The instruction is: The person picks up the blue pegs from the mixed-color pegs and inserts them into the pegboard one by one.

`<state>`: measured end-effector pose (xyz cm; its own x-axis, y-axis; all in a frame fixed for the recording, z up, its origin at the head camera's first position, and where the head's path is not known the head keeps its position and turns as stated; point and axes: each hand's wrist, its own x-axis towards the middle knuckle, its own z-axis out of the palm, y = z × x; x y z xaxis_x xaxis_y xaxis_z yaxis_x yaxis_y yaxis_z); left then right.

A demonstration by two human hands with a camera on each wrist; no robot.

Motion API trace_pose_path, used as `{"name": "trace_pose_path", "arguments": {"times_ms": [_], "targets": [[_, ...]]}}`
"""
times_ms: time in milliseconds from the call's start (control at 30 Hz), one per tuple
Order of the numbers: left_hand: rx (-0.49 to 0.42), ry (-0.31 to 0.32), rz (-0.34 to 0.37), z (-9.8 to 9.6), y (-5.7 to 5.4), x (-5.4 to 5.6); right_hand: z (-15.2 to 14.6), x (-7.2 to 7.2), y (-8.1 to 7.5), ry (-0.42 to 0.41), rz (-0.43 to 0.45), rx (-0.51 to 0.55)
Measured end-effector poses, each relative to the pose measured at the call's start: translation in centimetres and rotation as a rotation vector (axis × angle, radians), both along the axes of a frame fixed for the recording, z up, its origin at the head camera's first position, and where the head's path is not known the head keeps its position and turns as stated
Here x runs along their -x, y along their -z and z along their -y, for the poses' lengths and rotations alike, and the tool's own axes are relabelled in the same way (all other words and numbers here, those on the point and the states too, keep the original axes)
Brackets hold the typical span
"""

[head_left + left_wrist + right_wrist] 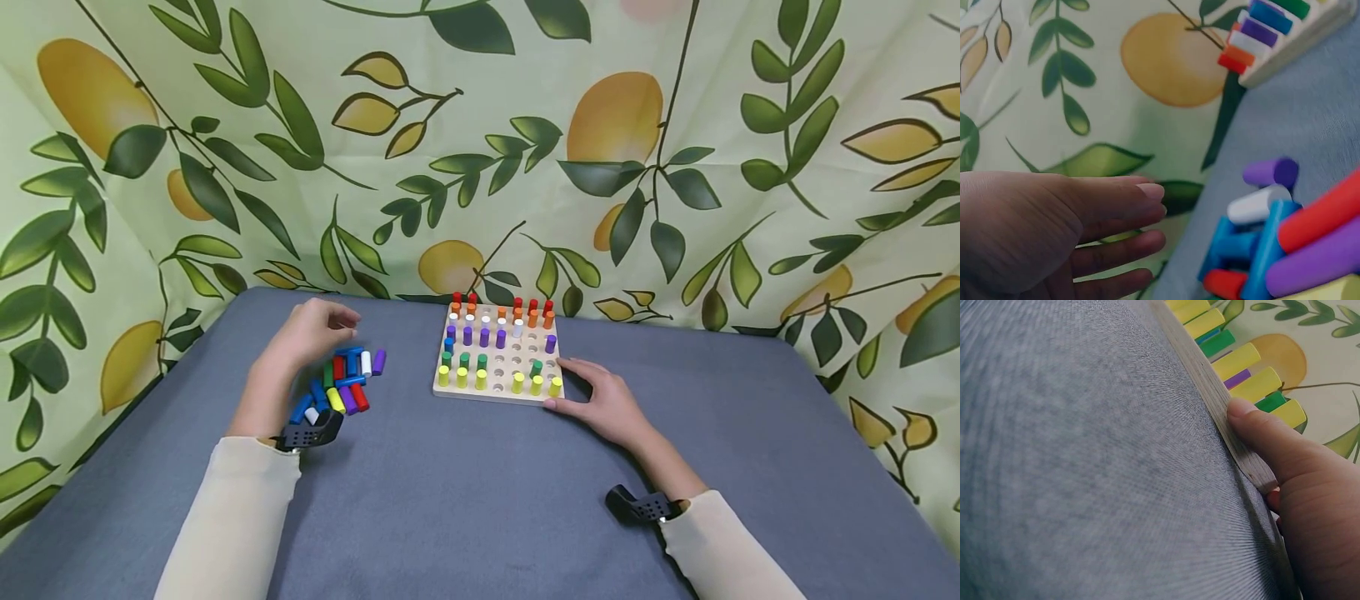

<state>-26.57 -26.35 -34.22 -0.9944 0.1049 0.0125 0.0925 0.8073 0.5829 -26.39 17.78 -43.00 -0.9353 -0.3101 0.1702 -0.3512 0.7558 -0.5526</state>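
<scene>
A wooden pegboard [468, 395] sits on the cloth, rows of coloured pegs upright in its holes and several holes bare. My right hand [611, 406] holds its near right corner; in the right wrist view the thumb [1244, 409] presses on the front edge, while the other fingers are mostly hidden. To the left lies a loose pile of red, blue, green, yellow, white and purple pegs [360, 396]. My left hand [307, 333] hovers at the far side of this pile. Its fingers [1122, 250] are loosely extended, with nothing seen in them. A purple peg [1270, 172] lies at the pile's edge.
A blue-grey cloth [450, 500] covers the table. Behind it hangs a curtain [495, 75] printed with leaves and yellow fruit, close to the board's far edge. Each wrist wears a black camera band [311, 431].
</scene>
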Motion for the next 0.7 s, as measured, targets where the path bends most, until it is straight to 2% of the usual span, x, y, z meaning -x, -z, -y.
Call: {"name": "trace_pose_path", "arguments": {"times_ms": [200,367,700], "targets": [[0.012,0.027,0.003,0.9,1.7,0.7,-0.1,0.1,0.1,-0.001,-0.008,-0.001],[0.031,0.021,0.019,1.1,2.9,1.2,-0.1,0.0,0.1,0.000,-0.008,0.002],[0.048,-0.015,0.035,0.7,3.3,1.1,-0.1,0.1,0.1,0.000,-0.006,-0.002]]}}
